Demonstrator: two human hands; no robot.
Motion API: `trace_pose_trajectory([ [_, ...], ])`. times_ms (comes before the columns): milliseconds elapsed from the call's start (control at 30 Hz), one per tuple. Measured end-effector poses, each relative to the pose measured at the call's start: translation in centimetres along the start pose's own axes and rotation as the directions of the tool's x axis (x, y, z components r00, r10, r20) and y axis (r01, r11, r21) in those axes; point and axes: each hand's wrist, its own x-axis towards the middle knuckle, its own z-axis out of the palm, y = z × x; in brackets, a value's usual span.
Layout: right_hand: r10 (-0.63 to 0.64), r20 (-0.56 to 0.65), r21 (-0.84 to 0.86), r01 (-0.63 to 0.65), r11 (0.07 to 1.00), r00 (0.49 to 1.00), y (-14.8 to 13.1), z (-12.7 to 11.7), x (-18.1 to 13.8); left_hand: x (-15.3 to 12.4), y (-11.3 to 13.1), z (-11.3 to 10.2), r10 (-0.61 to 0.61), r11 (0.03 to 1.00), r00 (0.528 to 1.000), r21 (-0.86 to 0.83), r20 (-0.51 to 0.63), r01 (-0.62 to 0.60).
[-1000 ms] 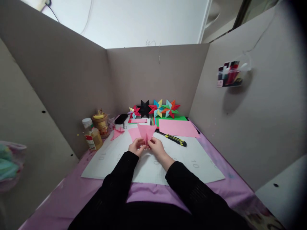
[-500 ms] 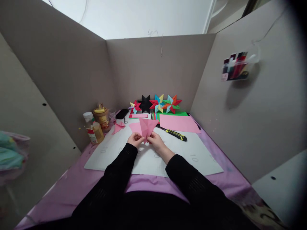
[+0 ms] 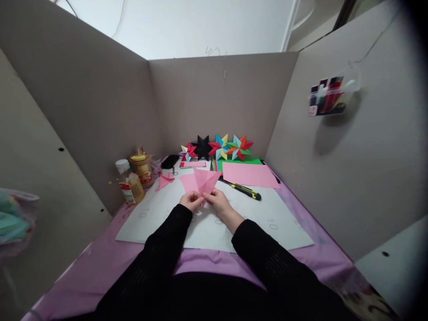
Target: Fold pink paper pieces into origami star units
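A folded piece of pink paper [image 3: 205, 179] is held up over the white board [image 3: 160, 227], its wide, creased part fanning away from me. My left hand [image 3: 191, 200] pinches its lower left edge, and my right hand [image 3: 217, 199] pinches it from the right, the fingertips of both almost meeting. Fingers cover the paper's narrow near end. Just behind to the left lies a flat pink sheet [image 3: 188, 182]. Farther left sits another small folded pink paper piece [image 3: 164, 180].
A yellow-and-black utility knife [image 3: 245, 191] lies right of my hands, before a large pink sheet [image 3: 250, 174]. Folded paper stars [image 3: 220, 147] lean on the back panel. Left stand a glue bottle [image 3: 131, 185] and a brown jar [image 3: 142, 167]; small scissors [image 3: 174, 170] and a black phone-like object [image 3: 170, 161] lie near.
My fingers have drawn closer together at the near end of the folded pink paper, the left hand curling in more. The paper's upper part has opened slightly and tipped lower.
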Motion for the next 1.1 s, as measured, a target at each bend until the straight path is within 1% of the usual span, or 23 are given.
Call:
trace_pose_trajectory([
  [67, 0.013, -0.047, 0.055, -0.011, 0.998, 0.999, -0.2, 0.0, 0.1, -0.2, 0.1, 0.2, -0.026, 1.0, 0.999, 0.01, 0.038, 0.025],
  [167, 0.043, -0.087, 0.16, -0.029, 0.987, 0.995, -0.6, 0.0, 0.1, -0.4, 0.1, 0.5, -0.074, 0.994, 0.993, 0.082, 0.096, 0.067],
  [233, 0.057, -0.075, 0.212, -0.04, 0.976, 0.995, -0.8, 0.1, 0.0, -0.5, 0.0, 0.6, -0.049, 0.989, 0.995, 0.141, 0.084, 0.037],
  [300, 0.058, -0.025, 0.226, -0.051, 0.973, 0.998, -0.8, 0.3, -0.2, -0.5, 0.0, 0.6, 0.016, 0.975, 0.999, 0.219, 0.04, -0.024],
  [367, 0.065, 0.04, 0.201, -0.072, 0.977, 0.997, -0.6, 0.4, -0.3, -0.4, 0.1, 0.5, 0.084, 0.952, 0.996, 0.296, 0.001, -0.08],
  [433, 0.087, 0.069, 0.17, -0.097, 0.981, 0.994, -0.3, 0.4, -0.4, -0.4, 0.2, 0.4, 0.131, 0.932, 0.991, 0.341, -0.013, -0.119],
  [533, 0.103, 0.033, 0.156, -0.107, 0.982, 0.994, 0.0, 0.4, -0.3, -0.3, 0.2, 0.3, 0.189, 0.926, 0.98, 0.343, -0.062, -0.157],
  [633, 0.085, -0.008, 0.069, -0.084, 0.994, 0.996, 0.1, 0.2, -0.2, -0.2, 0.1, 0.2, 0.23, 0.921, 0.96, 0.354, -0.161, -0.161],
  [700, 0.074, -0.01, -0.023, -0.075, 0.997, 0.997, 0.1, 0.2, -0.3, 0.0, -0.1, 0.1, 0.227, 0.921, 0.954, 0.363, -0.198, -0.144],
  [800, 0.073, 0.003, -0.115, -0.072, 0.991, 0.997, 0.2, 0.2, -0.4, 0.3, -0.4, -0.1, 0.214, 0.932, 0.952, 0.336, -0.217, -0.133],
  [967, 0.035, 0.028, -0.187, -0.029, 0.982, 0.999, 0.2, 0.2, -0.3, 0.4, -0.6, -0.3, 0.119, 0.964, 0.98, 0.255, -0.157, -0.076],
  [1100, -0.011, 0.075, -0.208, 0.027, 0.978, 0.997, 0.4, 0.3, -0.3, 0.3, -0.3, -0.3, 0.134, 0.964, 0.979, 0.248, -0.154, -0.093],
])
